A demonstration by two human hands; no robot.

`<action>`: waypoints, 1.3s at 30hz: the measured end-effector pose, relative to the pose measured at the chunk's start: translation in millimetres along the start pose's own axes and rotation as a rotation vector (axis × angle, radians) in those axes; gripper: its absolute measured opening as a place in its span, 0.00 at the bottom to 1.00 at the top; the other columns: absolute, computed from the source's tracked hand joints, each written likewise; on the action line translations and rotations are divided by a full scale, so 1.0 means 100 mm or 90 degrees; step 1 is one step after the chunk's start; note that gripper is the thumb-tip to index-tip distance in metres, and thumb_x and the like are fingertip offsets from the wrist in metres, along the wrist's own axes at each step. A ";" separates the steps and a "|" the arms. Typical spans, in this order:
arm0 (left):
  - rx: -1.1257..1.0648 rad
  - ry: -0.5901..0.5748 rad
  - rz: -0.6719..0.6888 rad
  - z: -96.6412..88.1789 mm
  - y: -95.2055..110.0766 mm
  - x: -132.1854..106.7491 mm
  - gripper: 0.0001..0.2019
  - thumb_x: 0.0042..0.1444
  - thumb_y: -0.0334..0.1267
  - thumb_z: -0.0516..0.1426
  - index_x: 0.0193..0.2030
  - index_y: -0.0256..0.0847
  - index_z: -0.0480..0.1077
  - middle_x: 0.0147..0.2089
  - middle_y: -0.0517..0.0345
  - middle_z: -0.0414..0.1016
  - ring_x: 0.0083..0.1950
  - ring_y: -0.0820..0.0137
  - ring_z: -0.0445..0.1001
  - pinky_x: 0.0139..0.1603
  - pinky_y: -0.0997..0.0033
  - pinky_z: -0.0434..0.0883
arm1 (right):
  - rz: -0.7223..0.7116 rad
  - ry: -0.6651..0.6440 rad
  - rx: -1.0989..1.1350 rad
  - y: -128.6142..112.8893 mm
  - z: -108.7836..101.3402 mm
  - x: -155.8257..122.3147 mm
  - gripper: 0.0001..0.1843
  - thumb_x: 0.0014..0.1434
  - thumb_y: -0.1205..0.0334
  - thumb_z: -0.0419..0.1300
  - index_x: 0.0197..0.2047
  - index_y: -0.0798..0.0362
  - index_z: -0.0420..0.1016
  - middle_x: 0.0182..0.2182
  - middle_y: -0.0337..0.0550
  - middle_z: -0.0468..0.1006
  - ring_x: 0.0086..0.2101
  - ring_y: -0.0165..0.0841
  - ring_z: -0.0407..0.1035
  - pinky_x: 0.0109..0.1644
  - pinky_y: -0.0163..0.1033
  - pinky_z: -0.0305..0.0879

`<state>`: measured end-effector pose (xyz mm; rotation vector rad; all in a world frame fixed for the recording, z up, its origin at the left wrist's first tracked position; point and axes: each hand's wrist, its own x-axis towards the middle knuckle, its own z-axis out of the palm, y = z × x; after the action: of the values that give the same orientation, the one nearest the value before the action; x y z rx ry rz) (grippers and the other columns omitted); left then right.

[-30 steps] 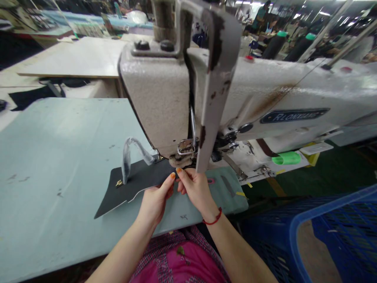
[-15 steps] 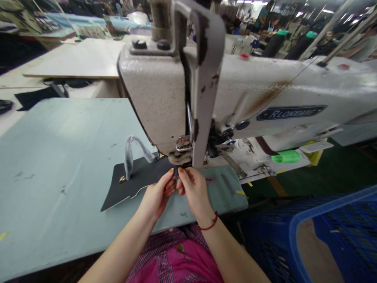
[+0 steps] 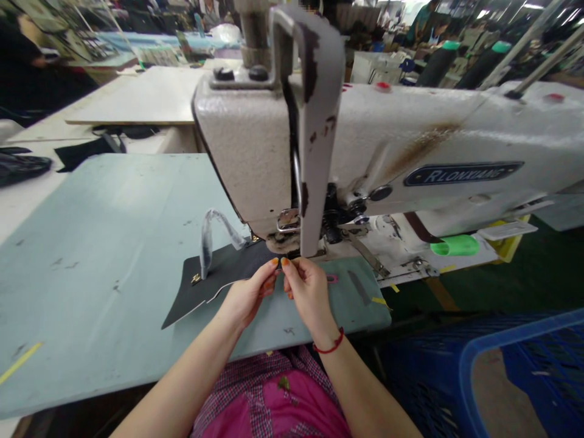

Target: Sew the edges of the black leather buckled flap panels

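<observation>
A black leather-like panel [image 3: 228, 266] with pale edges lies flat on the pale green table, its right end beneath the head of a sewing machine [image 3: 249, 146]. A handle [image 3: 207, 240] wrapped in clear film arches up from the panel, with gold-coloured fittings at its ends. My left hand [image 3: 250, 292] pinches the panel's near edge right in front of the presser area. Close beside it, thumb tip almost touching the other, my right hand [image 3: 310, 292] pinches the same edge. The needle and the pinched spot are mostly hidden by the machine head and my fingers.
A pink-edged small item [image 3: 333, 278] lies right of my right hand. At the lower right stands a blue plastic basket [image 3: 469, 365]. A green cylinder [image 3: 456, 245] rests by the machine bed. Behind are a white board [image 3: 137, 94], black fabric pieces [image 3: 84, 152] and thread cones [image 3: 438, 64].
The whole view has shifted slightly, so everything sits a little further right. Both hands stay pinched at the panel's edge, with the thumbs slightly closer together.
</observation>
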<state>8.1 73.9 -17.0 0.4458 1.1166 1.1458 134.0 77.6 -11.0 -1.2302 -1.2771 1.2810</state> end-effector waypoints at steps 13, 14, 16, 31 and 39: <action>0.022 0.024 0.003 0.02 0.11 0.13 0.21 0.40 0.48 0.70 0.18 0.35 0.67 0.16 0.68 0.55 0.21 0.80 0.50 0.20 0.78 0.53 | 0.090 -0.027 0.113 0.06 0.00 -0.24 0.19 0.62 0.46 0.58 0.32 0.55 0.73 0.18 0.35 0.70 0.17 0.23 0.62 0.21 0.27 0.59; 0.020 0.025 0.003 0.02 0.11 0.14 0.21 0.39 0.48 0.70 0.17 0.36 0.67 0.16 0.68 0.54 0.21 0.80 0.50 0.20 0.78 0.53 | 0.101 -0.030 0.114 0.07 0.00 -0.27 0.20 0.62 0.46 0.58 0.32 0.55 0.73 0.18 0.34 0.70 0.17 0.23 0.62 0.21 0.27 0.58; 0.015 0.032 0.004 0.02 0.12 0.15 0.20 0.39 0.47 0.70 0.17 0.36 0.67 0.16 0.68 0.54 0.20 0.80 0.51 0.20 0.78 0.53 | 0.122 -0.038 0.115 0.11 0.00 -0.31 0.20 0.62 0.45 0.58 0.33 0.56 0.74 0.18 0.34 0.70 0.16 0.23 0.62 0.20 0.27 0.58; -0.052 0.103 0.038 0.15 0.02 0.08 0.17 0.40 0.45 0.68 0.20 0.36 0.68 0.19 0.67 0.56 0.21 0.79 0.53 0.20 0.79 0.56 | 0.169 -0.050 0.175 0.23 -0.02 -0.40 0.19 0.62 0.46 0.59 0.33 0.56 0.74 0.17 0.34 0.70 0.15 0.22 0.60 0.20 0.27 0.56; -0.108 0.230 0.095 0.38 -0.12 0.06 0.12 0.47 0.44 0.65 0.24 0.40 0.70 0.22 0.62 0.66 0.24 0.74 0.63 0.26 0.75 0.64 | 0.038 0.054 0.056 0.22 0.00 -0.44 0.17 0.64 0.54 0.58 0.54 0.48 0.74 0.52 0.46 0.76 0.51 0.37 0.71 0.50 0.39 0.71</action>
<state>47.2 83.0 -12.6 0.1957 1.2984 1.4794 138.6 32.4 -31.0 -1.2545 -1.1207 1.2996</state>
